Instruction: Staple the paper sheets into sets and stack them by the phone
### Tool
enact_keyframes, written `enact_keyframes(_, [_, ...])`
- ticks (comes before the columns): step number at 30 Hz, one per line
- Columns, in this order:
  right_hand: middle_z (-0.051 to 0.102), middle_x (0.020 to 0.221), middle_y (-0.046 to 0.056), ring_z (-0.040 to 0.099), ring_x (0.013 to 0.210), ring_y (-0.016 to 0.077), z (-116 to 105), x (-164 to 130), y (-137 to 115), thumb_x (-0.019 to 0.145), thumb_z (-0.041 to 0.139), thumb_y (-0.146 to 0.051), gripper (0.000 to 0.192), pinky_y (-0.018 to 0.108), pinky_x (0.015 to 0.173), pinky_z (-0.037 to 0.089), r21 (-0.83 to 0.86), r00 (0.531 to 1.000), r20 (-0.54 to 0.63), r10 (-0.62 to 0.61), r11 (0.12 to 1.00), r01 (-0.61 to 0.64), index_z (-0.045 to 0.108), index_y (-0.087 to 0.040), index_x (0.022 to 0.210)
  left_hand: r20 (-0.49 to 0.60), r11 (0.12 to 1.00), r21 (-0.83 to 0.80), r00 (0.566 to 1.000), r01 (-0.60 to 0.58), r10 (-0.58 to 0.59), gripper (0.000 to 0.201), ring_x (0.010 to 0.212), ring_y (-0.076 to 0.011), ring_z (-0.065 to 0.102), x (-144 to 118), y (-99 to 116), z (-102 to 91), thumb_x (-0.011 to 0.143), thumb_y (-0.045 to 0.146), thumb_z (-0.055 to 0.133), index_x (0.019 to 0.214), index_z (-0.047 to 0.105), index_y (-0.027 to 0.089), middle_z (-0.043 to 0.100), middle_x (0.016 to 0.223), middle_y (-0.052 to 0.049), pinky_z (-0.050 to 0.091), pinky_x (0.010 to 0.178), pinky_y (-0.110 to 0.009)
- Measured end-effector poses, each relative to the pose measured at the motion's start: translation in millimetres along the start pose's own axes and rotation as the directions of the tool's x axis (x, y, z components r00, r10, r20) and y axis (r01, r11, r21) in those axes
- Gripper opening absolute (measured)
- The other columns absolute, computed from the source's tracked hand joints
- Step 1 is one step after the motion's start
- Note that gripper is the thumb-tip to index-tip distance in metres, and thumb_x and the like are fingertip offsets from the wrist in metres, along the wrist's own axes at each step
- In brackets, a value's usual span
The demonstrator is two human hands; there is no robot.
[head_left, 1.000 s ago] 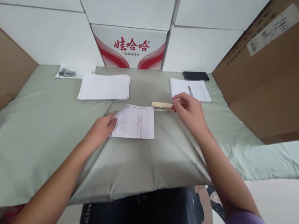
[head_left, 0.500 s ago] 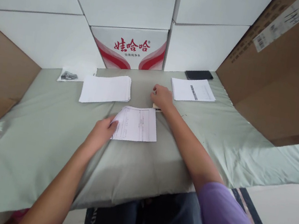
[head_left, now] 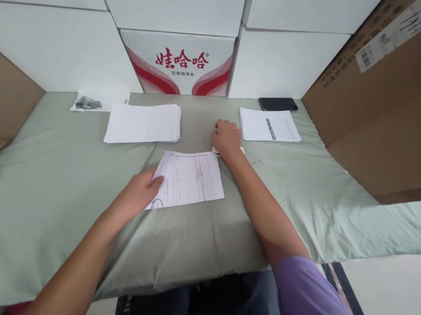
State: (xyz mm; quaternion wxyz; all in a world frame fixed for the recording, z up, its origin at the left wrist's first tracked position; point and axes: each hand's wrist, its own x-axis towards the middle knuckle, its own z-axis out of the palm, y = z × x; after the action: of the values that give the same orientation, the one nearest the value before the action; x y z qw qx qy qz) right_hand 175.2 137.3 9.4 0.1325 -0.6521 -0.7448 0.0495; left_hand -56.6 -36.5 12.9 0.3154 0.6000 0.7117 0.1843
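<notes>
Since a second ago my right hand (head_left: 226, 137) moves onto the stapler (head_left: 240, 150), closing over it; left hand (head_left: 139, 194) lies flat, pinning the printed sheet (head_left: 190, 179), apparently unstapled

Both bare forearms reach forward, converging toward the middle. The left hand (head_left: 136, 194) lies low and palm-down, fingers loosely curled, thumb tip pointing right toward the other arm. The right hand (head_left: 226, 137) sits farther ahead, knuckles up, fingers curled under in a loose fist, its purple short sleeve (head_left: 314, 312) at the upper arm.
</notes>
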Motion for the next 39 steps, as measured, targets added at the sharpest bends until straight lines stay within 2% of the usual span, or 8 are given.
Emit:
enact_keyframes(6, [0.064, 0.125, 0.017, 0.054, 0.117, 0.0317, 0, -3, -4, 0.098, 0.037, -0.011, 0.034, 0.045, 0.095, 0.040, -0.057, 1.000, 0.007, 0.026, 0.998, -0.025, 0.064, -0.017, 0.119, 0.079, 0.979, -0.201, 0.996, -0.019, 0.035, 0.048, 0.101, -0.0330, 0.072, -8, -5, 7.5, 0.089, 0.046, 0.052, 0.119, 0.072, 0.015, 0.078, 0.105, -0.012, 0.055, 0.089, -0.041])
enact_keyframes(15, [0.063, 0.128, 0.019, 0.054, 0.118, 0.0328, 2, -6, -15, 0.098, 0.033, -0.006, 0.041, 0.047, 0.096, 0.037, -0.146, 1.000, 0.023, -0.011, 0.989, 0.015, 0.067, -0.014, 0.121, 0.056, 0.989, -0.147, 0.998, -0.030, 0.038, 0.047, 0.085, -0.0322, 0.070, -7, -1, 11.7, 0.087, 0.043, 0.049, 0.114, 0.073, 0.013, 0.078, 0.091, -0.011, 0.054, 0.080, -0.042])
enact_keyframes(23, [0.064, 0.128, 0.018, 0.051, 0.121, 0.0355, 3, -8, -29, 0.100, 0.032, -0.011, 0.041, 0.056, 0.103, 0.031, -0.174, 0.998, 0.019, -0.066, 0.982, 0.069, 0.068, -0.015, 0.120, 0.066, 0.992, -0.126, 0.997, -0.022, 0.031, 0.050, 0.095, -0.0326, 0.070, -3, -1, 12.8, 0.086, 0.044, 0.046, 0.114, 0.072, 0.012, 0.077, 0.103, -0.014, 0.054, 0.088, -0.043])
enact_keyframes(29, [0.056, 0.139, 0.018, 0.049, 0.124, 0.0336, 5, -5, -16, 0.097, 0.032, -0.008, 0.045, 0.052, 0.094, 0.042, -0.082, 0.999, 0.041, 0.026, 0.996, -0.023, 0.064, -0.018, 0.126, 0.086, 0.990, -0.138, 0.996, -0.008, 0.020, 0.055, 0.093, -0.0330, 0.071, -2, 0, 10.6, 0.084, 0.046, 0.045, 0.118, 0.072, 0.012, 0.078, 0.102, -0.013, 0.055, 0.090, -0.045])
enact_keyframes(35, [0.064, 0.128, 0.015, 0.053, 0.118, 0.0317, 3, -5, -6, 0.096, 0.034, -0.010, 0.039, 0.050, 0.094, 0.042, 0.075, 0.998, 0.012, 0.065, 0.995, -0.066, 0.064, -0.020, 0.119, 0.069, 0.964, -0.263, 0.997, 0.041, -0.023, 0.053, 0.100, -0.0334, 0.072, 2, -1, 1.7, 0.081, 0.045, 0.054, 0.118, 0.072, 0.012, 0.079, 0.104, -0.012, 0.056, 0.095, -0.045])
enact_keyframes(39, [0.071, 0.116, 0.012, 0.057, 0.112, 0.0299, 1, -3, -4, 0.098, 0.038, -0.018, 0.031, 0.047, 0.095, 0.042, 0.194, 0.997, -0.008, 0.077, 0.978, -0.074, 0.067, -0.020, 0.108, 0.028, 0.955, -0.295, 1.000, 0.002, 0.007, 0.055, 0.105, -0.0337, 0.072, 12, -14, -5.6, 0.082, 0.050, 0.060, 0.120, 0.071, 0.012, 0.078, 0.106, -0.013, 0.055, 0.098, -0.045])
